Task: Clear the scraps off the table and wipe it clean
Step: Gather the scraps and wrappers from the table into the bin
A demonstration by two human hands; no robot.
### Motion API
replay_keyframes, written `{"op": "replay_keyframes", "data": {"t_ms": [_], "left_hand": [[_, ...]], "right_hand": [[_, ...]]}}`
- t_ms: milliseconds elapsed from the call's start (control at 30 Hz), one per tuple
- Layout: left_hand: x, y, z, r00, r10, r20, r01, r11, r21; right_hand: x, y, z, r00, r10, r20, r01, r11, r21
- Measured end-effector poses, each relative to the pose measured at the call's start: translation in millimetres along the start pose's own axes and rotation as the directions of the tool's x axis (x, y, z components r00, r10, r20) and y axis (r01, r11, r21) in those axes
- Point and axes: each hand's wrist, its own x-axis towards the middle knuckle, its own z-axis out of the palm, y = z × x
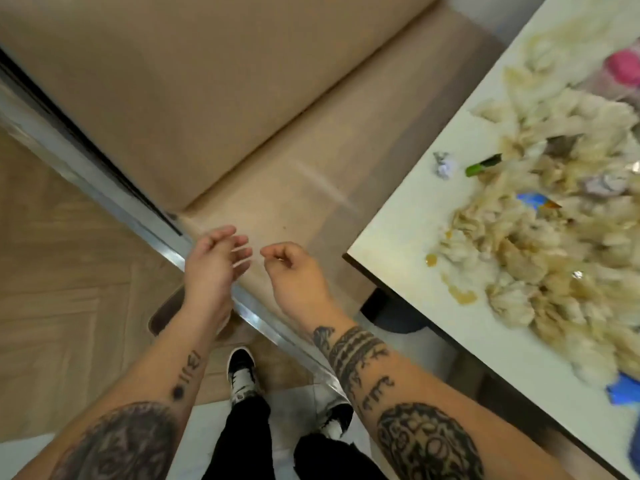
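On the right side of the head view, the table (408, 237) is seen with its near corner pointing toward the person, and most of its visible top is covered by a heap of pale crumpled scraps (540, 244). Among them a green scrap (483, 165), a small grey-white paper ball (444, 165) and blue pieces (533, 201) can be made out, and brownish wet stains (460, 294) are spread along the near edge of the heap. A pink object (623, 65) is glimpsed at the far right, too blurred to be named.

Both hands are held over the floor, well apart from the table and to its left. The left hand (213, 263) is seen with fingers loosely extended and nothing in it. The right hand (294, 271) is loosely curled; nothing is seen held in it, though its palm side is partly hidden. Under the left forearm, the rim of a brown bin (159, 317) appears to be shown on the floor.

The heap lies to the right of and beyond both hands, its long axis running along the table from the near-right edge of the view toward the far right. The right hand is the nearer one to the table's corner. It is judged that clearing is unfinished and wiping not yet begun, so a reach rightward across the corner would be called for.
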Motion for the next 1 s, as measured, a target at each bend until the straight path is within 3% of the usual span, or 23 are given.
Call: {"op": "replay_keyframes", "data": {"t_ms": [233,433,500,600,700,800,900,1000], "left_hand": [[-91,60,122,0.936,0.245,0.254,-0.275,0.958,0.087],[-175,36,195,0.81,0.245,0.533,-0.451,0.841,0.298],[-191,20,210,0.757,0.241,0.607,-0.547,0.742,0.387],[-199,2,224,0.681,0.214,0.7,-0.709,0.431,0.558],[-196,-13,235,0.661,0.146,0.736,-0.749,0.174,0.639],[-185,-25,244,0.66,0.055,0.749,-0.748,-0.041,0.662],[-174,-32,250,0.66,0.021,0.751,-0.741,-0.143,0.656],[-163,-33,252,0.631,0.087,0.771,-0.753,-0.166,0.636]], "right_hand": [[-65,-66,-131,0.958,-0.237,-0.162,0.251,0.965,0.073],[-119,-46,-243,0.918,-0.212,-0.334,0.247,0.967,0.065],[-136,-21,-276,0.902,-0.168,-0.397,0.21,0.976,0.065],[-157,20,-317,0.846,-0.058,-0.53,0.133,0.986,0.105],[-172,57,-340,0.757,0.079,-0.649,0.063,0.979,0.192],[-180,84,-342,0.732,0.152,-0.665,0.024,0.968,0.249],[-186,100,-337,0.741,0.172,-0.649,0.006,0.965,0.263],[-191,109,-334,0.754,0.186,-0.63,-0.017,0.964,0.264]]}}
